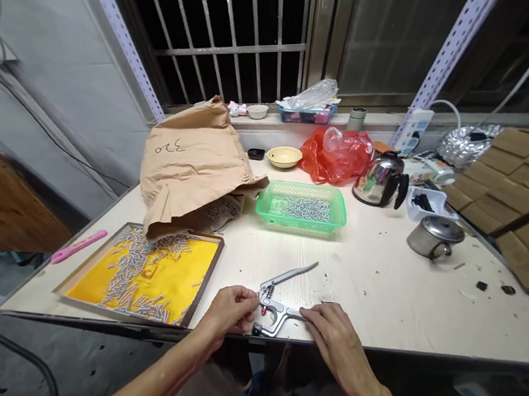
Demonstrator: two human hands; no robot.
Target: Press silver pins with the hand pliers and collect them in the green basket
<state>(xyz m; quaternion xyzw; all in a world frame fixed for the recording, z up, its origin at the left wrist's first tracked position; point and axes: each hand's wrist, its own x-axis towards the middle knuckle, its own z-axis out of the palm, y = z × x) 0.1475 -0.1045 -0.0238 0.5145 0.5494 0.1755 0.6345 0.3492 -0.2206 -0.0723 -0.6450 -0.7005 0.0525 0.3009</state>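
Observation:
A pair of silver snap-fastener pliers (281, 316) lies near the table's front edge, its handles spread apart. A spring shows between the handles, and a small red part and a black tip sit at the jaws. My right hand (336, 332) holds the end of the lower handle between thumb and fingers. Beside the jaws, my left hand (232, 309) is closed in a pinch. Whatever its fingertips hold is too small or hidden to make out. To the left, a shallow tray (213, 264) with a yellow bottom carries many small metal pins (130, 270).
A green plastic basket (335, 227) with similar metal pieces stands beyond the pliers. A brown paper bag (194, 159) leans over the tray's back edge. A pink-handled tool (78, 247) lies at left. Behind are a red bag (332, 158), kettle (380, 180) and lidded metal cup (433, 238).

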